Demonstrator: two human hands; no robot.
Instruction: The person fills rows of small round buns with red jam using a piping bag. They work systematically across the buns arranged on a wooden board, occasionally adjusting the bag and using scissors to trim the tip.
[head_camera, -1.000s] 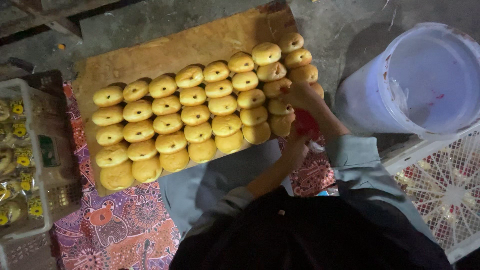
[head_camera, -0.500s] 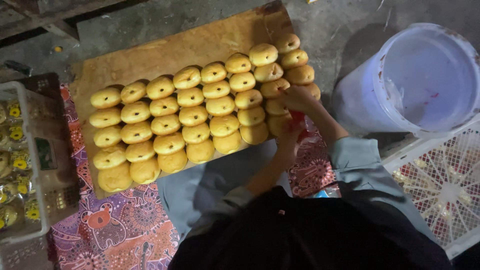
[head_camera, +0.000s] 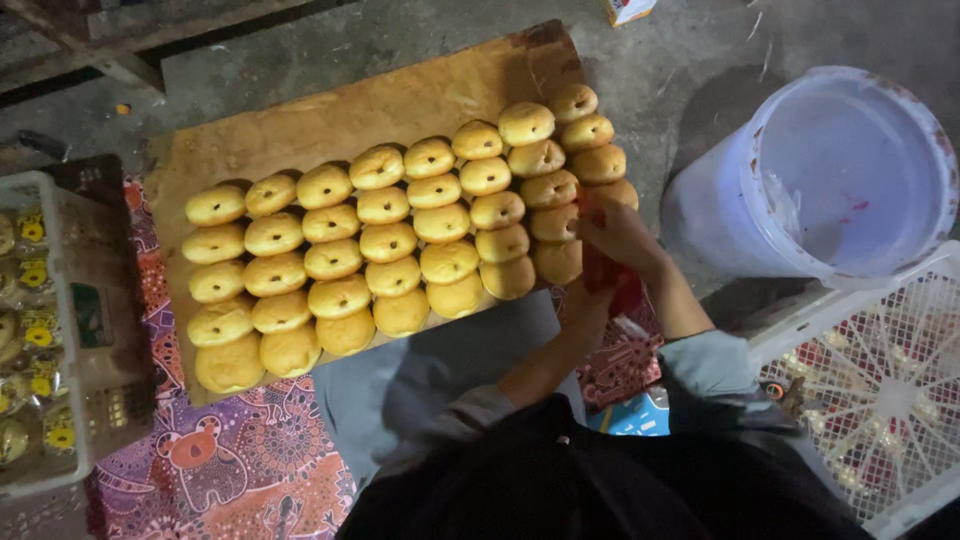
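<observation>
At the far left I see a white plastic crate (head_camera: 60, 330) holding clear wrapped packets (head_camera: 30, 335), each with a yellow-and-dark printed mark; their count I cannot fix. A rectangular green label (head_camera: 92, 315) sits on the crate wall. At the top edge, 1 small carton (head_camera: 628, 10) shows, white with orange and blue, mostly cut off.

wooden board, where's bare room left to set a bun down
The wooden board is bare along its far strip, above the bun rows, and at its far-left corner. The right end is crowded: both hands work there against the last buns. The near edge is full.
</observation>
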